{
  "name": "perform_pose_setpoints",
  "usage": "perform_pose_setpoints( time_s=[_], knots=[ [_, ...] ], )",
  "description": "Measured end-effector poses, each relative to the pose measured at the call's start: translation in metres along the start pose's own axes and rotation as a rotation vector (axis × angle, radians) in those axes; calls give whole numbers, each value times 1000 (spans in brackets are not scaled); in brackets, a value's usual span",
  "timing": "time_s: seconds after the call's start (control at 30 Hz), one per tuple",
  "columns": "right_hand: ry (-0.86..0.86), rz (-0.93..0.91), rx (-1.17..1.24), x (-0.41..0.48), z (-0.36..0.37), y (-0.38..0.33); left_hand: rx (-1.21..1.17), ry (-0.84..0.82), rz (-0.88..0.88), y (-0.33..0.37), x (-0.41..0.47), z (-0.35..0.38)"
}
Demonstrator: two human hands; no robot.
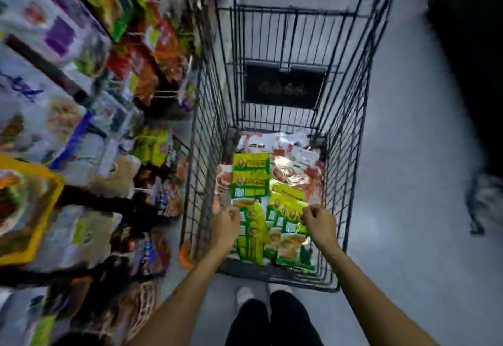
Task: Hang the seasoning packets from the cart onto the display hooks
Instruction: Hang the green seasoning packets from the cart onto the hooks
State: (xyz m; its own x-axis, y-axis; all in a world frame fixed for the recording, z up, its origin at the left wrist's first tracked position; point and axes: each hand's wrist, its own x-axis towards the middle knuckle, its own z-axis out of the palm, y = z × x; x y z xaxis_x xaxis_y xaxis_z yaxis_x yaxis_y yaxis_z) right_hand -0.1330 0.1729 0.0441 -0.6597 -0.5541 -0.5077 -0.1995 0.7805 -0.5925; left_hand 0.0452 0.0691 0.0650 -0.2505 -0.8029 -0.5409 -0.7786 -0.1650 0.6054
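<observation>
Seasoning packets (250,179) lie heaped in the bottom of the wire cart (351,155) in front of me, green and yellow ones on the near and left side, red and white ones (294,166) further in and to the right. Both my bare arms reach down into the cart from its near end. My left hand (226,224) is low over the left edge of the green pile, fingers curled, knuckles up, right against a green packet; the blur keeps me from telling whether it has hold of anything. My right hand (318,222) is on the other side of the pile, fingers bent in at the upper edge of a yellow-green packet, and there too I cannot tell whether it is a real pinch or only a touch. The two hands are apart, with a few overlapping green packets between them. A black panel (284,87) hangs on the far end of the cart. The display (81,128) full of coloured packages runs along my left, just beside the cart, heavily smeared. Grey floor (408,155) lies to the right, and my white shoes (245,295) and black trousers (272,324) show below the cart's near end.
</observation>
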Motion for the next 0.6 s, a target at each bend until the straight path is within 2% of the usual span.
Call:
perform_pose_setpoints(
  time_s=[0.23, 0.3, 0.47, 0.6],
  knots=[
    [-34, 216, -67, 20, 56, 68, 224, -98, 36, -47, 51, 41],
    [-66, 266, -63, 23, 65, 81, 317, -138, 104, -61, 68, 49],
    [-125, 342, -129, 23, 75, 100, 758, -295, 288, -91, 89, 62],
    [-98, 371, -126, 35, 81, 99, 847, -284, 362, -105, 94, 69]
  ],
)
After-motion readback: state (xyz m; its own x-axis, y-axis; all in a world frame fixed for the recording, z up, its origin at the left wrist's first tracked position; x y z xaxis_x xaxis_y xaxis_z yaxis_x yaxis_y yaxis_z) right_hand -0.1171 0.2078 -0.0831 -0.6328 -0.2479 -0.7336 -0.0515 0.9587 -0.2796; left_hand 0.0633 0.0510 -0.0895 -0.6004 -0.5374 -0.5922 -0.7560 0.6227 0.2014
